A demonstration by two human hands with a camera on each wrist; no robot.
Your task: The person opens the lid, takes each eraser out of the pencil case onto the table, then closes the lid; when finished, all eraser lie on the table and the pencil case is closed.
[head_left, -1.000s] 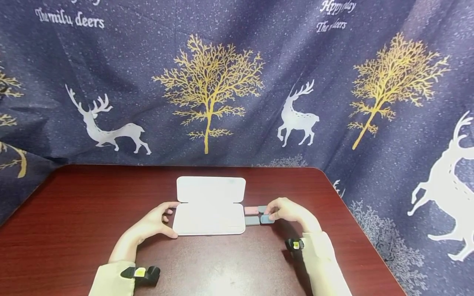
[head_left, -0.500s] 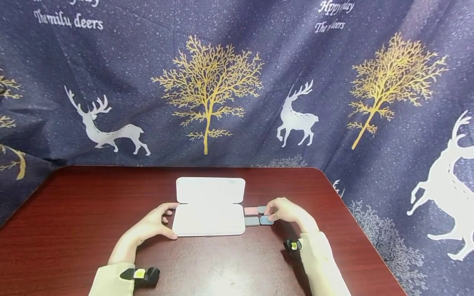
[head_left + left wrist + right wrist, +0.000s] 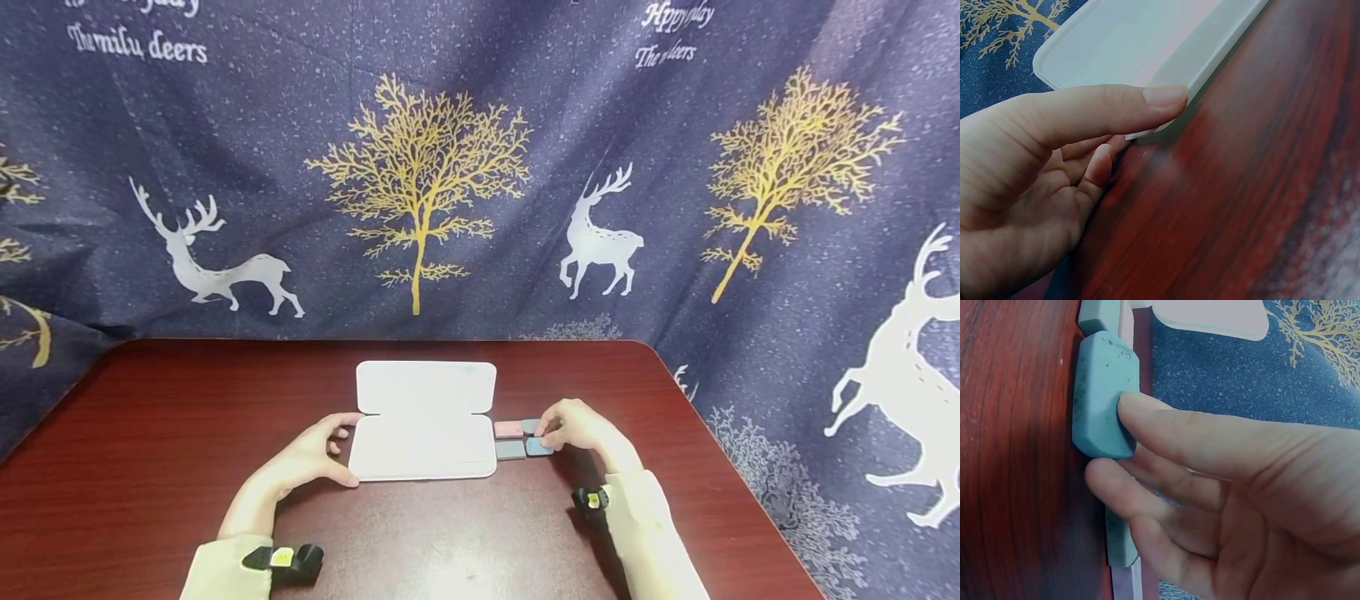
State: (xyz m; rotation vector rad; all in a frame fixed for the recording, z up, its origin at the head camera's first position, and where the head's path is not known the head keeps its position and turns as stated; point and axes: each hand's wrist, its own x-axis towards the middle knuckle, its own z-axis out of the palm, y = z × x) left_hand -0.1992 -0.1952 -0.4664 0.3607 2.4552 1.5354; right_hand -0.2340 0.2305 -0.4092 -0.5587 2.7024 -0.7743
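Note:
A flat white pencil case [image 3: 423, 450] lies open on the table, its lid [image 3: 426, 387] folded back. My left hand [image 3: 318, 450] holds the case's left end, thumb at the near corner and index finger at the far one; the thumb [image 3: 1166, 99] lies on the rim in the left wrist view. Right of the case, my right hand [image 3: 581, 425] grips a blue-green eraser [image 3: 1100, 400], thumb on its top face, with part of its far side hidden by the fingers. Left of it lies a grey-green eraser [image 3: 511, 451], with a pink eraser [image 3: 507, 429] behind that one.
Another grey eraser [image 3: 530, 426] sits in the far row, partly covered by the right fingers. Below the hand in the right wrist view show a green block [image 3: 1121, 540] and a lavender block [image 3: 1125, 584]. Behind the red-brown table [image 3: 187, 392] hangs a dark blue printed curtain [image 3: 480, 283].
The blue-green eraser lies slightly lower and flatter on the table, with the right hand still at it. The left hand and case keep their places.

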